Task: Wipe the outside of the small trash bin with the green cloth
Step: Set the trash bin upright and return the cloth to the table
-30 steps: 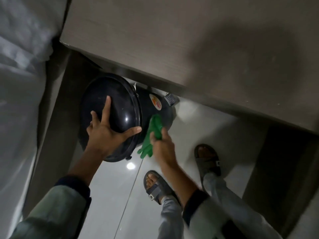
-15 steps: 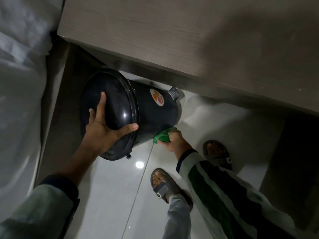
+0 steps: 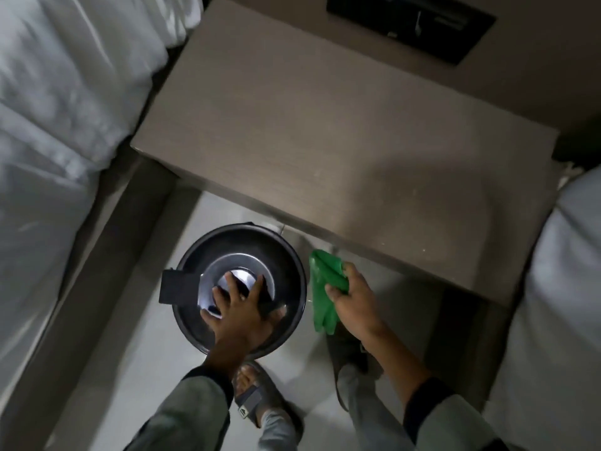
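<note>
Nearest, two sandalled feet on the pale glossy floor tiles (image 3: 136,369): a grey strapped sandal (image 3: 257,395) below the bin, the other foot mostly hidden under the right forearm. Judged a braced, bent-over stance for reaching low.

Above these, grey-green sleeves with dark cuffs (image 3: 208,382). Left hand (image 3: 240,315) pressed flat on the lid of the small round black trash bin (image 3: 286,271), fingers (image 3: 231,281) spread wide across the shiny centre disc, gripping nothing. Probably there to pin the light bin upright and stop it sliding or turning under the rubbing. A black foot pedal (image 3: 177,286) sticking out on the bin's left side.

Right hand (image 3: 356,302) just beside the bin's right flank, fingers (image 3: 335,292) closed round a bunched bright green cloth (image 3: 323,288), a tail of it dangling toward the floor. Cloth close against the bin's wall; actual contact cannot be told from this steep overhead angle. Bunching likely gives a firm pad for wiping a curved side.

Bin standing on the floor, tucked partly beneath the front edge of a grey-brown wood-grain bedside counter (image 3: 341,141), in the gap between two beds with white bedding (image 3: 55,109).

Farthest, a flat black rectangular panel (image 3: 413,22) lying at the counter's back edge, with small pale marks too blurred to read. No brand, label or legible writing visible on bin, cloth or sandal; a small emblem on the sandal strap too small to make out.
</note>
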Demonstrator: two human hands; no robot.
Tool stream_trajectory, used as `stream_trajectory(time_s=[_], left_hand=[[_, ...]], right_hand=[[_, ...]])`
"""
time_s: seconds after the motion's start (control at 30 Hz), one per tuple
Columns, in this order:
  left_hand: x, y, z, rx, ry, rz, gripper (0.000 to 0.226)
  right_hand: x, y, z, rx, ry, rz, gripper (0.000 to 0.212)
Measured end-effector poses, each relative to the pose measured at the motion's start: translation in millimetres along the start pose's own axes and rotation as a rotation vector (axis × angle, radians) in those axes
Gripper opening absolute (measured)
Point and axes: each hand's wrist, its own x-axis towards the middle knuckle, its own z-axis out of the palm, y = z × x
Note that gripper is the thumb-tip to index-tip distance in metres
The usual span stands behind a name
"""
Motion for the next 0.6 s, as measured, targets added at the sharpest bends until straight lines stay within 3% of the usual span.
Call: stream_trajectory(time_s=[0.07,0.1,0.17,0.27,0.33,0.47,0.6], left_hand=[[-13.4,35.4,-47.8,-0.294,0.172,0.034,0.056],[-18.9,53.6,-68.6,-0.601,0.204,0.072,0.056],[-17.0,90.8,-100.3,-1.119,0.045,0.114,0.048],[5.0,131.1,-117.9,-1.383,-0.128,0.203,0.03],[19.9,145.0,-118.4,-1.288,-0.078,0.205,0.03],[27.5,130.5,-119.3,-0.497,0.228,0.299,0.038],[-17.8,84.1,-164.8,-0.1,0.414,0.411,0.045]], right_hand=[[-11.1,-39.0,-37.4,-0.01,0.125,-0.242,0.038],[-13.5,-51.8,-48.1,-0.043,0.186,-0.336,0.041],[-4.0,-74.2,-64.3,-0.242,0.34,-0.559,0.05],[20.3,-93.7,-73.7,-0.577,0.47,-0.737,0.053],[42.6,-95.4,-80.7,-0.732,0.394,-0.693,0.052],[58.4,-77.9,-82.6,-1.083,0.023,-0.51,0.072],[30.1,-117.0,-88.9,-1.057,0.094,-0.541,0.077]])
